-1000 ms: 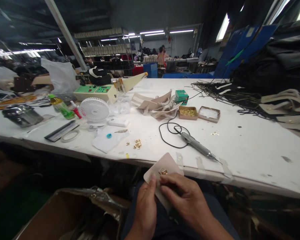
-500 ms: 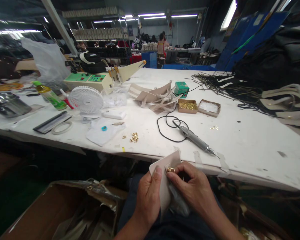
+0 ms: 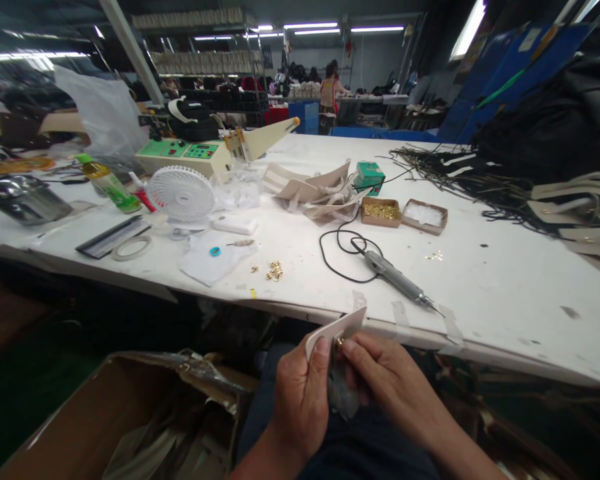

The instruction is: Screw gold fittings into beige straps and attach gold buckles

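Over my lap, my left hand (image 3: 303, 390) grips a beige leather-like panel (image 3: 337, 328) by its near edge, thumb on the face toward me. A small gold metal fitting (image 3: 339, 343) sits against that face, pinched by the thumb and fingers of my right hand (image 3: 385, 373). Below it hangs some clear plastic film (image 3: 344, 393), partly hidden by my hands. On the table past the panel lies a grey electric screwdriver (image 3: 397, 277) with a black cord. To its left is a small pile of gold fittings (image 3: 275, 270).
The white table (image 3: 500, 300) carries a box of gold screws (image 3: 380, 211), a box of white bits (image 3: 425, 215), more beige panels (image 3: 310, 183), a white fan (image 3: 181, 195) and a bottle (image 3: 113, 187). An open carton (image 3: 75, 407) stands low on the left. A person (image 3: 329, 93) is far back.
The panel has turned more edge-on to me, and my right fingers now cover more of the gold fitting. The whole view has shifted slightly.
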Demonstrator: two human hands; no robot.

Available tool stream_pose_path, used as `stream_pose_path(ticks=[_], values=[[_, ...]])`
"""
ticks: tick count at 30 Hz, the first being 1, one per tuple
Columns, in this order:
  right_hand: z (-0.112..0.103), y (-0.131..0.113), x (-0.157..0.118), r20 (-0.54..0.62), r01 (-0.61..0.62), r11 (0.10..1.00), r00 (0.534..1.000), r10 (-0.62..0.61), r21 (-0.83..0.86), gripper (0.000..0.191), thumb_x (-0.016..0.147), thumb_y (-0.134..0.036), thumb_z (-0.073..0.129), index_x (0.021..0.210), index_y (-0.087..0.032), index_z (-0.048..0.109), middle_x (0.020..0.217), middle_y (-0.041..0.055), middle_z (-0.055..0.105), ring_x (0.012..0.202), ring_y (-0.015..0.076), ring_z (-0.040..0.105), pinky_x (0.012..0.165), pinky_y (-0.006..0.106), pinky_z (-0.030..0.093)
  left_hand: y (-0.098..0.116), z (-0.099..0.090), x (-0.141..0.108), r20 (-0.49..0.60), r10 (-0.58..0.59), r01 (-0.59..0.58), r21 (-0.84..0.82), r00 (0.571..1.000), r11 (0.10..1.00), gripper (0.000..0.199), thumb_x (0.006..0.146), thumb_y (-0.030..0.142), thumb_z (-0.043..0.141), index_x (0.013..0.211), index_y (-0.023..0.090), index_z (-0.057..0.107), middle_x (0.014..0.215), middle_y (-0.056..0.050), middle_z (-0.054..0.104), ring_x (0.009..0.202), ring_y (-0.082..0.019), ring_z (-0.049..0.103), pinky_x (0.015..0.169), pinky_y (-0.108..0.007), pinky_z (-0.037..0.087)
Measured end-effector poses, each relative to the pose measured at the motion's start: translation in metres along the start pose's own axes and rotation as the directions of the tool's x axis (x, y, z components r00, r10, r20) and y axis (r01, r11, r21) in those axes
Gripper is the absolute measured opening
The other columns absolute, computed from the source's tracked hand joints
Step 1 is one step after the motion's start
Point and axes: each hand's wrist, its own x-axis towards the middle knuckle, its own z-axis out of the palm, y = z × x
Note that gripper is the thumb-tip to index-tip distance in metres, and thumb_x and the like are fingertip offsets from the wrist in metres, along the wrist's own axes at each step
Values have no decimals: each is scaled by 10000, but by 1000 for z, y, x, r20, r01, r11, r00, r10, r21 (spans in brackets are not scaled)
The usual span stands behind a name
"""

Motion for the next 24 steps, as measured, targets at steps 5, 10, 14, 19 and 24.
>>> stream_pose_path(ticks=[5,10,14,19,24], values=[[25,13,3,58,-139,833,990,128,535,536,923,-671,640,933,-137,687,638,15,656,401,108,548,396,200,400,5,3,-3,-111,-1,-1,-14,994,1000,475,1064,502,470,993,160,792,799,-48,766,748,-188,694,720,-262,534],[31,12,4,135,-203,764,979,152,612,574,906,-697,649,985,-130,694,655,28,687,386,106,566,371,178,384,7,4,-7,-189,-95,82,-74,977,994,523,1012,588,531,897,156,803,757,-64,765,720,-206,693,702,-272,542],[13,11,4,7,-138,948,990,142,287,607,934,-739,565,820,-155,682,517,6,611,404,124,537,410,204,360,3,1,-1,-176,-189,163,-153,966,975,546,979,633,569,919,143,803,811,-86,781,750,-227,694,710,-291,551],[-11,23,5,-421,42,978,898,-125,-202,398,888,-589,704,857,-194,736,770,35,711,675,187,617,624,280,474,6,-4,26,-90,-353,265,-499,931,825,518,935,545,694,1215,114,754,1053,-136,810,909,-271,758,810,-333,601],[-9,33,3,-224,12,1000,975,-14,-10,468,881,-631,703,1039,-195,769,962,68,770,791,233,672,686,300,526,14,-6,45,-18,-491,335,-710,871,620,490,909,464,741,1232,96,737,1105,-167,808,949,-293,784,866,-379,630]])
